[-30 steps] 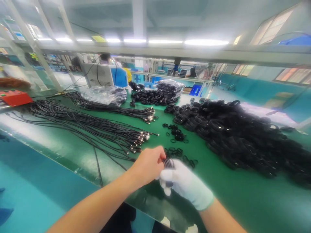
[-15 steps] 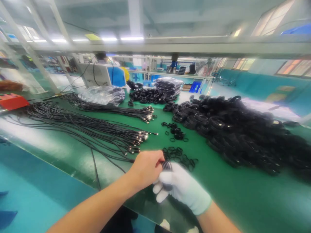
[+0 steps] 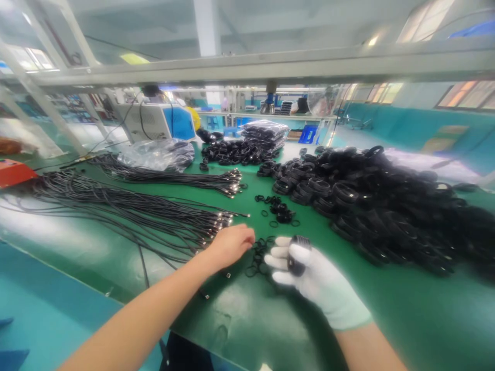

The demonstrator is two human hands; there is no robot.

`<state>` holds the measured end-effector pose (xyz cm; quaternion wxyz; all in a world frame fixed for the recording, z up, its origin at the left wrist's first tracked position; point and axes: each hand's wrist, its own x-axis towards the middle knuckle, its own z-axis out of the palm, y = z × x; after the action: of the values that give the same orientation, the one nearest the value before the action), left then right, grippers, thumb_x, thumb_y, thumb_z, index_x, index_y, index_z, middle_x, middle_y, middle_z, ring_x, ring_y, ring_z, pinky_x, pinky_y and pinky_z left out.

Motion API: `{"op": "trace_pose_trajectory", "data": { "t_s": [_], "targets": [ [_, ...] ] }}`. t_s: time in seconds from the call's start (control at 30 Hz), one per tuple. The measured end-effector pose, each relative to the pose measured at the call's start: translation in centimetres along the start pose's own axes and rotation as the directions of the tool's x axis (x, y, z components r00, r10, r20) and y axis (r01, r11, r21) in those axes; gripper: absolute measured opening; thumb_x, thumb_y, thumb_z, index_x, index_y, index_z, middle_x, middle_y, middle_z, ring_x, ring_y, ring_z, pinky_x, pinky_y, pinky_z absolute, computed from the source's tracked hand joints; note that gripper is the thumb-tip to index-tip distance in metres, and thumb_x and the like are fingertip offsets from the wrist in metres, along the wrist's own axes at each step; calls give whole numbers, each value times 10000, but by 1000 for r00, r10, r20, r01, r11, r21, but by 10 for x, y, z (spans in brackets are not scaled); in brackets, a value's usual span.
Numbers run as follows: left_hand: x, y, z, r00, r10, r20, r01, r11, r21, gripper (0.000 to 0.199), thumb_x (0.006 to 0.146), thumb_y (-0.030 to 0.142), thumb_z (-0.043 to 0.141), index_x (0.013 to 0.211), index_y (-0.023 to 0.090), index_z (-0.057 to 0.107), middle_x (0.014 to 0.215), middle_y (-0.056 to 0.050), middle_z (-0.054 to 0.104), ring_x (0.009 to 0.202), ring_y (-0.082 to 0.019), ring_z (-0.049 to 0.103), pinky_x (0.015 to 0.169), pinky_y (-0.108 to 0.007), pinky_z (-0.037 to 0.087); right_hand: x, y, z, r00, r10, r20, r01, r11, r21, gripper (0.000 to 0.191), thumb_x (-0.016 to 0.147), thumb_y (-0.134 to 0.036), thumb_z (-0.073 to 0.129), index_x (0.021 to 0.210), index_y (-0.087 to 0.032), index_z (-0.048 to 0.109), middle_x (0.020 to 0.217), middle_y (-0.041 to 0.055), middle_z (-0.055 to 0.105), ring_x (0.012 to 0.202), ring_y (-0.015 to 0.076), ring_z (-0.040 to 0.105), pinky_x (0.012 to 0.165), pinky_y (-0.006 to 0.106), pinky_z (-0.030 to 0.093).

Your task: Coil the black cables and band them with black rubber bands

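Likely light and springy, the black bundle (image 3: 296, 266) is best held round its middle, where the right hand (image 3: 327, 286) thumbs it down, fingers spread, inward of the worktop's (image 3: 240, 324) near edge; the left hand's (image 3: 230, 246) fingers bunch together, any pinch unclear.

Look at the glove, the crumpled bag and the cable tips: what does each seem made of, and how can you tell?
Glove: matt white fabric, perhaps knitted, hugging the fingers.
Crumpled bag: clear, glossy plastic film, apparently, with bright creases.
Cable tips: likely metal, silvery, catching the light.
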<state>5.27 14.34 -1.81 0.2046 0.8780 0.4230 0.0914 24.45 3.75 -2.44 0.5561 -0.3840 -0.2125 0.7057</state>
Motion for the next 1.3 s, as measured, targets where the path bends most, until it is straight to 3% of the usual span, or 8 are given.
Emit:
{"op": "trace_pose_trajectory", "data": {
  "t_s": [0.3,0.47,0.57,0.7,0.83,0.9,1.03,1.3],
  "targets": [
    [-9,10,-10,999,-14,45,23,977,-211,82,809,221,498,809,187,572,758,5,590,723,-145,573,652,-229,417,6,13,16,991,-131,-43,124,984,-131,408,733,-264,709,1060,-122,509,712,41,636,513,117,560,387,205,417],
    [-27,42,3,988,-61,142,149,615,-774,116,797,259,500,784,145,521,612,33,522,554,-101,512,561,-215,411,12,26,27,950,-295,-99,262,929,-260,486,675,-304,742,1044,-128,478,571,-24,591,373,103,494,336,207,384],
    [-29,49,21,988,-144,63,140,620,-772,110,785,252,512,746,149,518,602,37,507,520,-93,489,508,-204,378,13,34,27,928,-332,-168,301,936,-184,404,677,-296,734,967,-149,494,496,-56,545,324,74,436,304,166,315],
    [-37,48,21,993,-81,83,109,420,-901,138,807,277,509,743,157,486,607,30,511,499,-84,479,476,-189,360,9,31,18,978,-82,191,23,955,295,412,625,-280,762,945,-174,526,627,-40,558,444,53,474,316,116,319],
    [-50,43,0,986,145,79,75,34,-997,217,794,368,494,731,177,414,778,-4,593,371,-41,418,377,-182,274,2,21,15,834,-81,545,-58,971,232,349,623,-253,753,902,-179,558,659,-34,547,423,64,478,275,144,367],
    [-51,40,-12,963,238,124,74,211,-975,203,785,362,492,730,181,419,705,-3,619,373,-56,415,390,-184,264,-2,19,16,816,-93,570,29,992,121,278,670,-202,702,901,-164,551,578,-35,543,368,76,472,258,152,353],
    [-48,38,-35,956,186,228,-44,855,-516,33,745,215,552,744,188,571,629,28,624,579,-108,511,538,-193,324,-6,16,19,872,-100,479,151,986,-71,216,727,-122,588,931,-138,517,474,-27,541,311,77,450,280,132,279],
    [-46,41,-48,979,162,121,-129,960,-247,384,653,266,705,1031,325,671,836,44,635,761,-146,534,669,-218,371,-12,1,28,978,-155,140,200,892,-405,425,690,-134,631,1082,-159,467,732,-12,596,417,81,509,371,200,406]
  ]
}}
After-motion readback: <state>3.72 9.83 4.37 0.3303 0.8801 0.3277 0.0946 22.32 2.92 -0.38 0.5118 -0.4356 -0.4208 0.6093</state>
